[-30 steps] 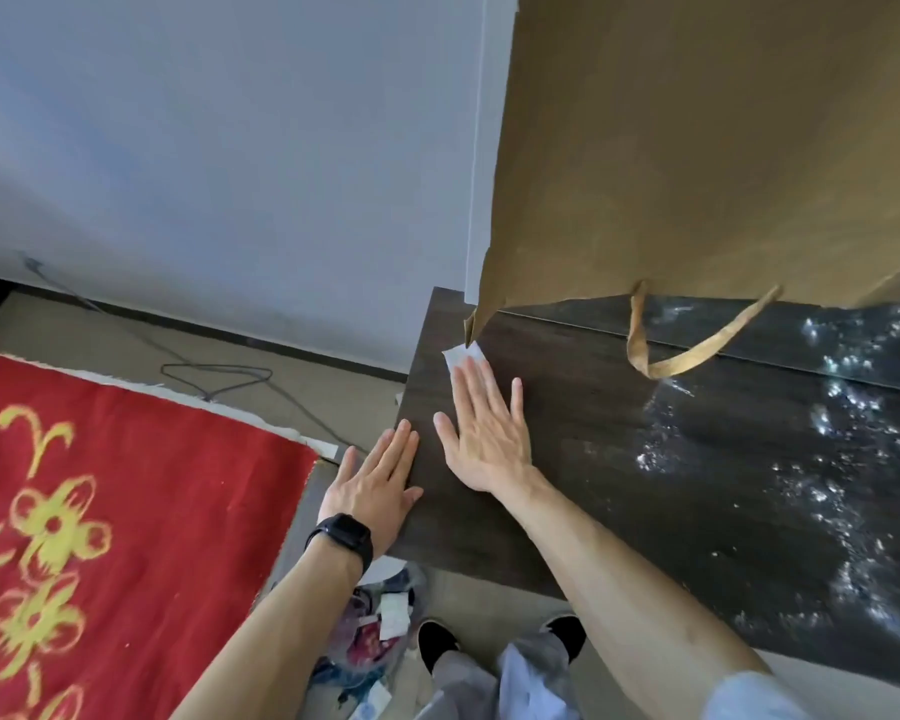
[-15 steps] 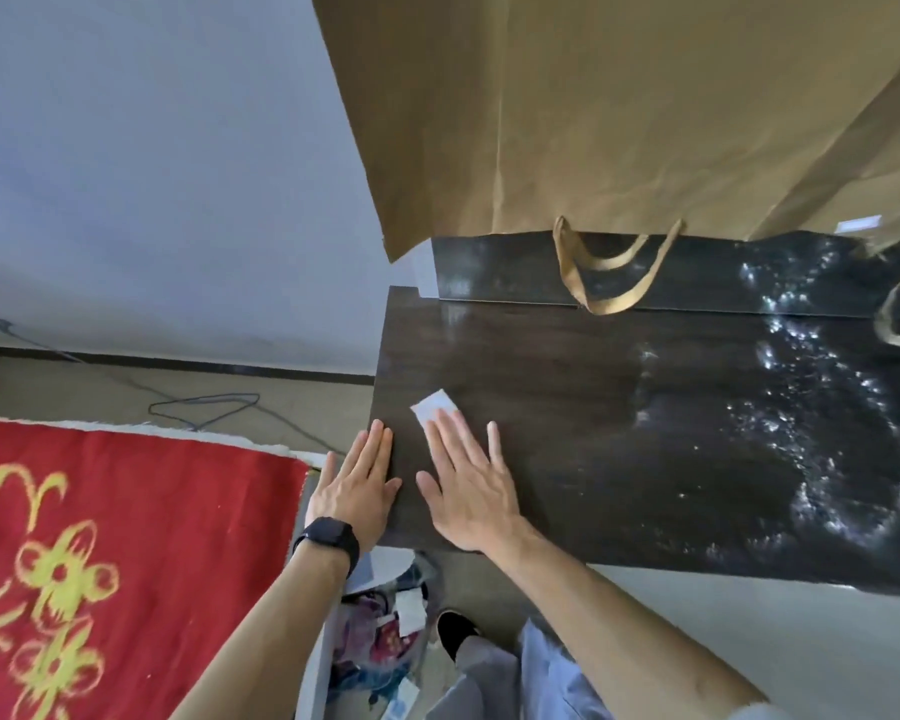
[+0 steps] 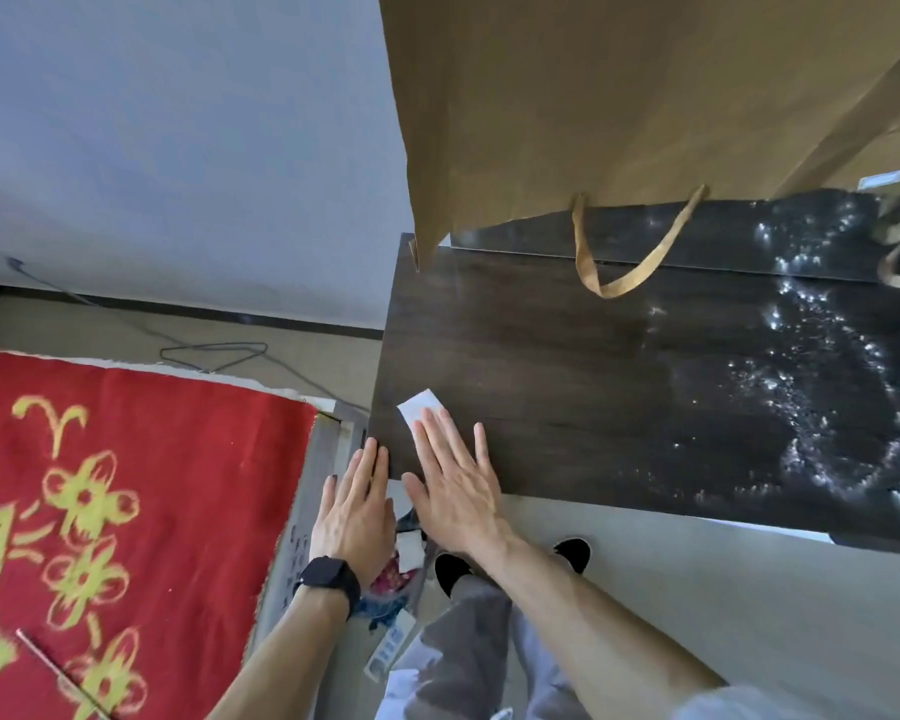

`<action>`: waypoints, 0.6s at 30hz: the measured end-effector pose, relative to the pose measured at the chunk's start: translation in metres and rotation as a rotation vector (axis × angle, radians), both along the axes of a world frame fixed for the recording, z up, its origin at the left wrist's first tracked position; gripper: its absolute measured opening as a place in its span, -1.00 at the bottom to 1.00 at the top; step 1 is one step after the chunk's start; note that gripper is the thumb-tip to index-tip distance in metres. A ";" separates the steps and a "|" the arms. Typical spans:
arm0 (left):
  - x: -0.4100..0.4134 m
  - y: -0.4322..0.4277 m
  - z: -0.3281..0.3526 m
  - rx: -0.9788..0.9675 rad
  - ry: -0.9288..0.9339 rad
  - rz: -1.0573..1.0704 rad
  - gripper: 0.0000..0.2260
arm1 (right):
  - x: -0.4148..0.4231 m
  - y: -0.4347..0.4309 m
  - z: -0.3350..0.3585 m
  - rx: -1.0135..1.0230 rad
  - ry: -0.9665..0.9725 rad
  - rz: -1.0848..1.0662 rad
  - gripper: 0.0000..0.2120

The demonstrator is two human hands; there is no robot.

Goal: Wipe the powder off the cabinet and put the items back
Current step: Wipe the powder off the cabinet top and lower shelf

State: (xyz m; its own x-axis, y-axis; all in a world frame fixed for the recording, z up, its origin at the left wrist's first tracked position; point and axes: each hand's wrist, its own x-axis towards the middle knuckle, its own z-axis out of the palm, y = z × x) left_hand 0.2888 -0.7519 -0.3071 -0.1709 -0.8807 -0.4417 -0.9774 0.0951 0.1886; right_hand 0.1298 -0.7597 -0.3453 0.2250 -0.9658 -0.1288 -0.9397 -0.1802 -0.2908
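Powder (image 3: 822, 407) speckling the dark cabinet (image 3: 567, 381) white, right hand (image 3: 455, 491) pressing a white tissue (image 3: 421, 407) under straight fingers (image 3: 440, 433), left hand (image 3: 357, 506) lying flat at the corner, holding nothing.

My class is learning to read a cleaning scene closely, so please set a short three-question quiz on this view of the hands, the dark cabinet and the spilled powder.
1. True or false: the white powder lies under the right hand.
2. What lies under the right hand's fingers on the cabinet top? A) a white paper piece B) a sponge C) a brush
3. Which wrist wears the black watch?

Key: 1 false, the powder covers the right part of the top, apart from the hand. 2 A. 3 the left wrist.
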 end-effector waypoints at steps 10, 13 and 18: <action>0.002 0.004 0.002 -0.033 0.088 0.091 -0.39 | -0.085 0.011 0.002 0.027 0.074 -0.601 -0.30; 0.006 0.012 0.002 -0.071 0.137 0.168 -0.40 | -0.015 0.003 -0.005 -0.037 0.027 -0.022 -0.35; 0.017 0.009 -0.002 -0.074 0.205 0.297 -0.41 | 0.016 -0.064 -0.003 -0.004 0.125 0.648 -0.43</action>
